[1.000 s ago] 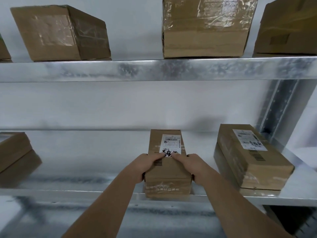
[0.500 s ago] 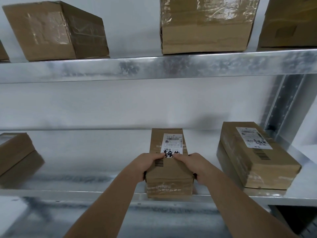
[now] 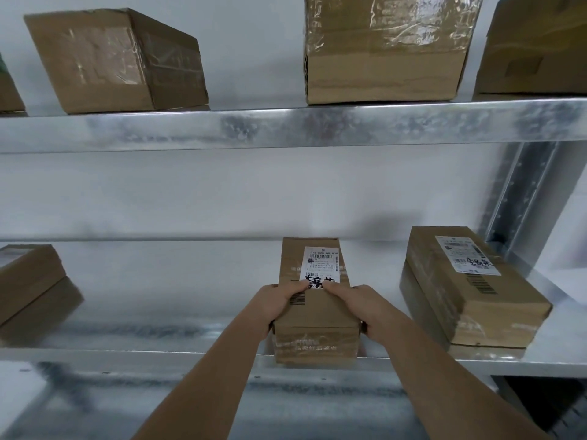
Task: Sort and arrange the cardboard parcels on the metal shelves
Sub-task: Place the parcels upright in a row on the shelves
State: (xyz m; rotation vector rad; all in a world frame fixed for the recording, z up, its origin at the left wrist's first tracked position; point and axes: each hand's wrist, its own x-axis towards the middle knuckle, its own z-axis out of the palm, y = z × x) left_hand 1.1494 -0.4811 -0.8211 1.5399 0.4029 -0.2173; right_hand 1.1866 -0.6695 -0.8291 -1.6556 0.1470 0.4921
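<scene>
Nearest, two bare forearms reach up to the front lip of the lower shelf (image 3: 158, 354). The left hand (image 3: 278, 304) and right hand (image 3: 359, 308) clamp a narrow parcel (image 3: 314, 312) from either side, thumbs lying on top by its label (image 3: 320, 266), fingers curled round the side faces. Gripping both sides likely lets the person slide it straight. Its near end overhangs the lip slightly, so it probably needs pushing in. To the right sits a flat stacked parcel (image 3: 470, 300), well apart; a leaning one (image 3: 28, 281) lies far left. Farther up, the upper shelf (image 3: 286, 125) carries bigger boxes (image 3: 384, 58).
</scene>
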